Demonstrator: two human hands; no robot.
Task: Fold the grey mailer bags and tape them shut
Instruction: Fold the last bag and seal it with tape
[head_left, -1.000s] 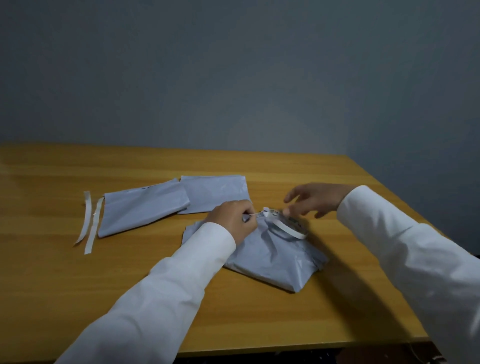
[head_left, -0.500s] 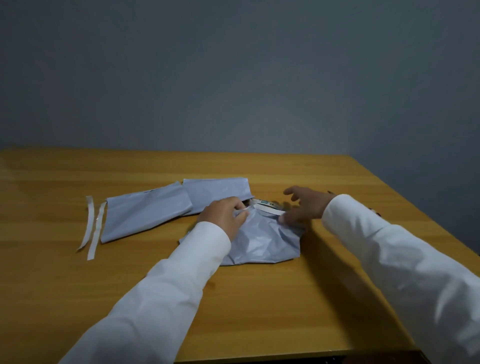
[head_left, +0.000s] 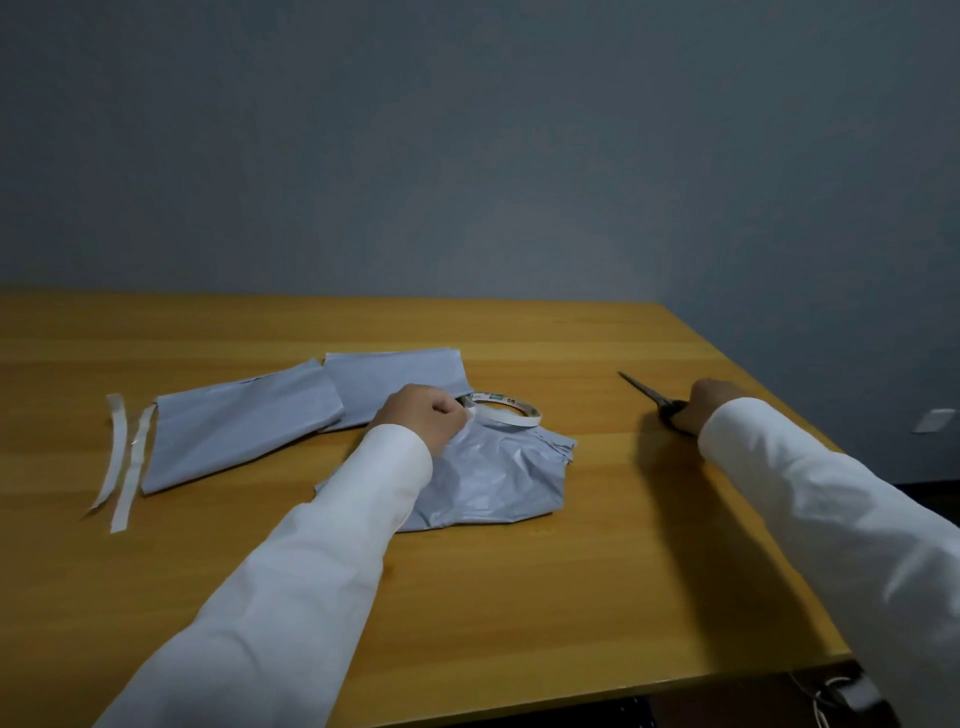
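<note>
Left hand (head_left: 423, 415) on the tape roll (head_left: 506, 413), right hand (head_left: 706, 405) on the scissors (head_left: 652, 397).
The left fingers curl round the roll's near edge atop the crumpled grey mailer bag (head_left: 493, 478) mid-bench; the right fingers close on the scissor handles near the bench's (head_left: 519, 597) right edge. Two folded mailer bags (head_left: 244, 421) and two tape strips (head_left: 122, 460) lie left. Bare wood spreads in front; a grey wall stands behind.

One head-worn view looks forward and down across the wooden table (head_left: 519, 597) toward the wall.
</note>
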